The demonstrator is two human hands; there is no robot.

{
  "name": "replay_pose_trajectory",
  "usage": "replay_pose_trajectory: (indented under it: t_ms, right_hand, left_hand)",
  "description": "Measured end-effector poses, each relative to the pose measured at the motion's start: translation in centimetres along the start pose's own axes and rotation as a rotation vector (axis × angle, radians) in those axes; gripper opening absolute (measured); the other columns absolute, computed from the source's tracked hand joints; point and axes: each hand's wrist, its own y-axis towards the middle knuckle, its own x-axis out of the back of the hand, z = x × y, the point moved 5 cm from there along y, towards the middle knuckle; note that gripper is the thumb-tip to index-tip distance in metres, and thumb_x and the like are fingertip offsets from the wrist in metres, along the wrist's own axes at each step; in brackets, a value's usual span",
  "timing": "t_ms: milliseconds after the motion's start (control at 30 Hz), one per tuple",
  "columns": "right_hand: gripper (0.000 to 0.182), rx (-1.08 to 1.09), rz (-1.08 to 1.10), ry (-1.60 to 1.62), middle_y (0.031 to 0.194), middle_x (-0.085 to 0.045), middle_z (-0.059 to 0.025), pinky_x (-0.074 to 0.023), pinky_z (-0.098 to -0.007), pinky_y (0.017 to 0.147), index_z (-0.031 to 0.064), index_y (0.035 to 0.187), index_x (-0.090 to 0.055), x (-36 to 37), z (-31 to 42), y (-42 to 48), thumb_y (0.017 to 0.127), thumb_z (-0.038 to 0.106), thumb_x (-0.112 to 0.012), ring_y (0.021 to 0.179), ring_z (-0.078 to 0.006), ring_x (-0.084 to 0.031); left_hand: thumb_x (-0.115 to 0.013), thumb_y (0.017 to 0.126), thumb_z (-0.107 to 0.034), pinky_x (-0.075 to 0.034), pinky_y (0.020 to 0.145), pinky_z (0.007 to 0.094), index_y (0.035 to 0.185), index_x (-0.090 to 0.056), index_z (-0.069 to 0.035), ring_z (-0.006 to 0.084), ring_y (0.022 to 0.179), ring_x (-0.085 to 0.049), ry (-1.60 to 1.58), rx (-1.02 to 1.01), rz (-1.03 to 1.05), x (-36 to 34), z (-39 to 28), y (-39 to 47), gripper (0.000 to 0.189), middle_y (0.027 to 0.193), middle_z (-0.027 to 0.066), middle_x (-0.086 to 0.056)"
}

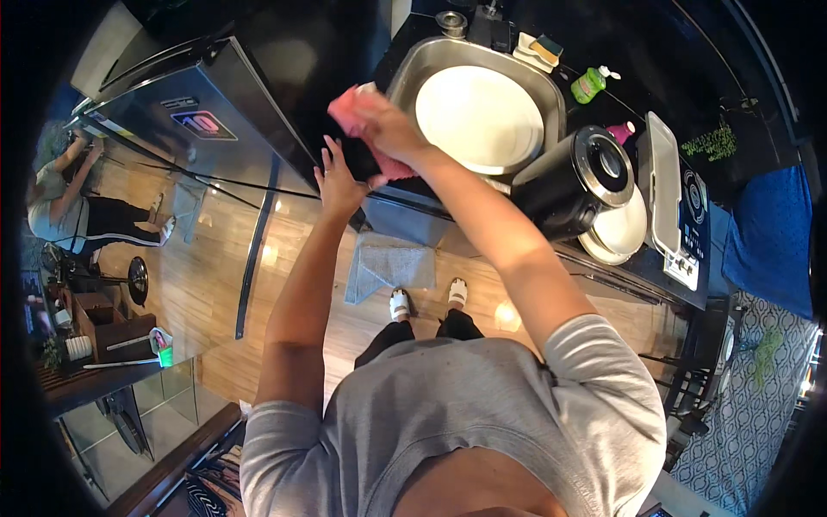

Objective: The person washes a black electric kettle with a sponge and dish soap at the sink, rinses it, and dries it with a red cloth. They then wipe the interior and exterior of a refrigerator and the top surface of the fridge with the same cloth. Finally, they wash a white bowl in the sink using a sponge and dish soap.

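My right hand [393,134] grips a pink cloth [347,111] over the dark countertop, left of the sink. Part of the cloth hangs below the hand towards the counter's front edge. My left hand [341,184] is beside it at that edge, fingers spread and holding nothing; whether the palm rests on the surface is hard to tell. A stainless steel sink [400,84] lies just right of my right hand. Inside it sits a large round white basin [478,116]. The right hand and cloth are slightly blurred.
A black appliance with a steel-rimmed lid [549,187] stands right of the sink, by white plates [620,226], a white tray [660,174] and an induction cooktop [694,200]. Behind are a green soap bottle [586,87] and a sponge [546,49]. A glossy refrigerator [213,116] borders the left.
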Motion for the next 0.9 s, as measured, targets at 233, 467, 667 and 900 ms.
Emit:
replay_pose_trajectory:
  t_ms: [233,467,667,900]
  right_hand:
    - [0.021,-0.272,0.16,-0.511,0.101,-0.063,-0.0151,-0.04,-0.0435,0.095,0.0046,0.1,-0.065,-5.4,-2.4,-8.2,0.087,0.017,-0.052,0.107,-0.0338,-0.055]
    - [0.006,-0.881,-0.083,0.559,0.076,-0.056,-0.0194,-0.0482,-0.0388,0.059,-0.002,0.085,-0.059,13.2,11.4,-10.7,0.084,0.004,-0.058,0.07,-0.0323,-0.061]
    - [0.03,-0.202,-0.356,-0.458,0.122,-0.06,-0.0185,-0.041,-0.0448,0.099,0.0042,0.111,-0.066,34.1,16.2,-13.3,0.086,0.018,-0.059,0.117,-0.0367,-0.053]
    - [0.042,-0.299,0.159,-0.697,0.145,-0.041,-0.0117,-0.0164,-0.0573,0.112,0.0219,0.13,-0.053,29.8,5.0,-13.4,0.092,0.039,-0.052,0.136,-0.0353,-0.034]
  left_hand:
    - [-0.087,0.055,-0.033,-0.022,0.109,0.0563,0.147,0.001,0.004,0.0368,0.135,-0.032,0.044,-0.171,0.04,-2.9,1.9,1.1,0.133,0.15,0.0178,-0.029]
    - [-0.086,0.062,-0.038,-0.022,0.111,0.0546,0.151,0.0,-0.006,0.0348,0.14,-0.026,0.263,-0.016,0.141,-0.8,-1.5,0.7,0.127,0.153,0.0139,-0.025]
    - [-0.081,0.073,-0.03,-0.05,0.087,0.0367,0.149,0.001,0.0,0.027,0.094,-0.062,-0.807,-0.405,0.256,-0.4,-21.7,-6.4,0.115,0.105,0.0177,-0.063]
    - [-0.071,0.084,-0.028,-0.044,0.094,0.0355,0.145,0.018,0.002,0.0342,0.107,-0.059,-1.056,-0.458,0.544,-7.5,-30.4,-9.0,0.111,0.122,0.0273,-0.055]
